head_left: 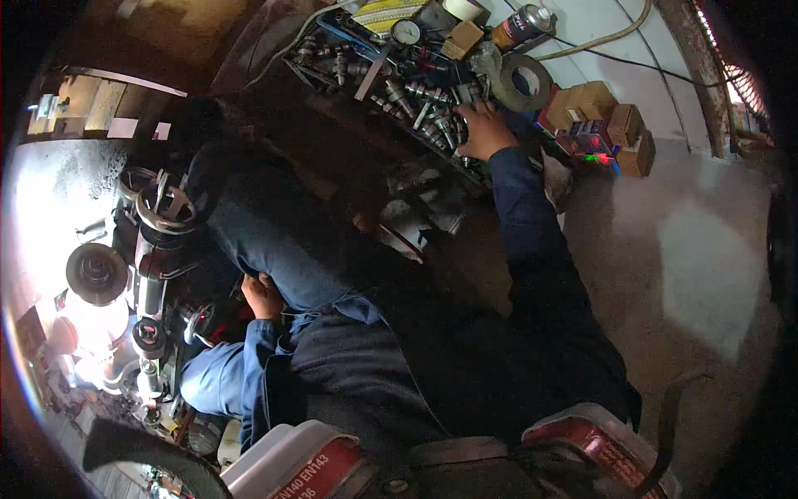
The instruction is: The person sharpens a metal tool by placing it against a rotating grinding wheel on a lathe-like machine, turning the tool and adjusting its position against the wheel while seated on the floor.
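Firstly, nearest the cam., two grey plastic housings w/ red labels [278, 453] sit along the lower edge. Beyond, L hand [264, 295] is low beside the dark blue cloth trouser leg [299, 245]; fingers curled, tips hidden, so cannot tell whether anything is held. To its left stands a dark metal machine w/ a shiny steel handwheel [165, 228] and a round grey metal disc [97, 274]; lighting there v. bright, detail partly lost.

Further out, R arm is extended. R hand [486, 131] is at the right-hand part of a heap of grey lobed metal shafts [399, 100], fingers bent and parted; firm grip on any one shaft cannot be confirmed. Heap lies in the upper middle, approx. in rows.

Just beyond R hand: wide grey tape roll [508, 81]; to its right, stacked brown cardboard boxes [592, 101]. Farthest: round white-faced dial gauge [406, 32] and black-and-orange spray can [522, 27], nr. top edge.
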### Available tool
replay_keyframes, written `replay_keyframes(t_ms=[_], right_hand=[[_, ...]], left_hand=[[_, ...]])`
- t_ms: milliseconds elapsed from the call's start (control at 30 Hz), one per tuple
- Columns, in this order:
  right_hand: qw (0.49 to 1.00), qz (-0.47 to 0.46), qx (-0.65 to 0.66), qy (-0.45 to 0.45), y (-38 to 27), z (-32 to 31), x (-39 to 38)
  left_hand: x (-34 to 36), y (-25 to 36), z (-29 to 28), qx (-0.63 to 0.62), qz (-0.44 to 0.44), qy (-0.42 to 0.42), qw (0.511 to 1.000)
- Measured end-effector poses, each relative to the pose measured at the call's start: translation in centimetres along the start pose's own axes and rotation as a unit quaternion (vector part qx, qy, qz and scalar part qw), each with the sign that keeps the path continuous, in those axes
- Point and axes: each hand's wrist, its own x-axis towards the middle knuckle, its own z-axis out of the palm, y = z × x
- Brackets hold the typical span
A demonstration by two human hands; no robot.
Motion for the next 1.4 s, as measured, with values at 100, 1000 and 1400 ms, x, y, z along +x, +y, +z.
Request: replay_keyframes(t_ms=[100, 1000, 1400], right_hand=[[0.999, -0.018, 0.019, 0.035, 0.2, -0.5, -0.4], [0.706, -0.193, 0.679, 0.058, -19.2, -4.6, -9.7], [0.665, -0.156, 0.73, -0.035, -21.5, -8.2, -9.5]], left_hand=[[0.2, 0.7, -0.4, -0.007, 0.017, 0.001, 1.0], [8.8, 23.6, -3.6, -0.469, -0.126, -0.216, 0.847], [8.5, 21.8, -3.4, -0.558, -0.128, -0.177, 0.8]])
